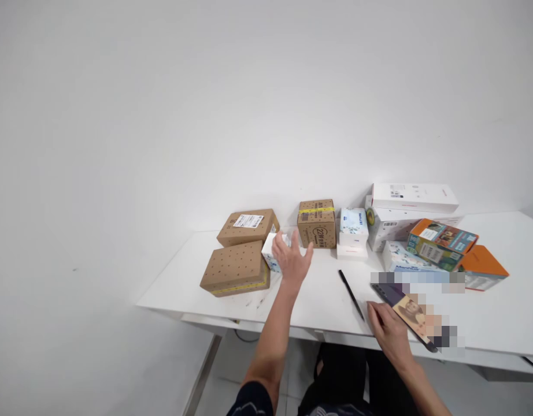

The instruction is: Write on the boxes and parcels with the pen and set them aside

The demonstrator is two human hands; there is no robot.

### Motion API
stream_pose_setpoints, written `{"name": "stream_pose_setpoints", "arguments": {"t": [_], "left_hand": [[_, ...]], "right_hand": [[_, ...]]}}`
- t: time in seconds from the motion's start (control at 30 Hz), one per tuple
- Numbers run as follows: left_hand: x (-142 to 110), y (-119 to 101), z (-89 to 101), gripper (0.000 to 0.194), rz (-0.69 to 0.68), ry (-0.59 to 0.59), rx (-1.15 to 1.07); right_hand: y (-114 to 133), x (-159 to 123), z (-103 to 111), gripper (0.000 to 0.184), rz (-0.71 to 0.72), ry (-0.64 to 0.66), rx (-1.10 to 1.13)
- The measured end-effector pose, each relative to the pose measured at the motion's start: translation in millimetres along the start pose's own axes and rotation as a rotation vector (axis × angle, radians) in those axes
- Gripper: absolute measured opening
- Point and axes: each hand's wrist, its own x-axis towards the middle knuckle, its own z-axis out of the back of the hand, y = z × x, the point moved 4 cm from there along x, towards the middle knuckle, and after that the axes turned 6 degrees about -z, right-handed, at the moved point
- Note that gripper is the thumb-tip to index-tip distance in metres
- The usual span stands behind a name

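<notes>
My left hand (292, 263) reaches over the table with its fingers spread, holding nothing. Just behind its fingertips stands a small white box (270, 252) with a blue pattern, partly hidden by the hand; I cannot tell whether they touch. Near the front edge my right hand (390, 332) rests on the table, fingers curled in and nothing seen in them. Left of it lies a black pen (351, 293). Close on its right is a phone (407, 312) with a picture on its back, partly blurred out.
Two brown cardboard boxes, one behind (232, 228) and one in front (234, 266), stand at left. A brown carton (317, 225) and stacked white boxes (353, 228) stand mid-table. More white boxes (416, 196) and orange-topped boxes (483, 266) crowd the right, on the white table (310, 300) against a wall.
</notes>
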Motion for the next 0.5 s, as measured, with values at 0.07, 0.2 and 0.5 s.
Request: {"name": "stream_pose_setpoints", "arguments": {"t": [0.07,0.2,0.5], "left_hand": [[16,-20,-9.3,0.059,-0.015,0.055,-0.113],[55,-49,-40.9,0.073,0.022,0.221,-0.198],[71,-63,-67.4,0.056,0.011,0.227,-0.177]], "right_hand": [[-1,-1,0,0.015,-0.007,0.003,0.022],[-1,-1,0,0.012,-0.020,0.007,0.047],[4,-1,1,0.009,0.077,-0.050,0.013]]}}
